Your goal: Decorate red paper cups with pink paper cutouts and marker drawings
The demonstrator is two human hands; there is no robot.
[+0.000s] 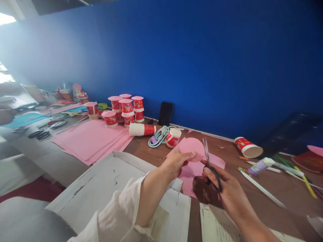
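My left hand [178, 163] pinches a round pink paper disc [192, 148] between thumb and fingers, holding it above the table. Black-handled scissors [212, 173] are in my right hand [225, 186], fingers wrapped round the handles. The blades point up and away, beside the right edge of the disc. Under both hands lies a larger pink sheet [189, 174] with a round brown gap at its lower right.
Red paper cups with pink lids [127, 107] stand by the blue partition [202, 60]. Pink sheets [91, 139], a white box lid [101, 181], a coiled cable [161, 136], a phone [166, 113], a glue stick [261, 166] and an overturned cup [248, 147] surround the hands.
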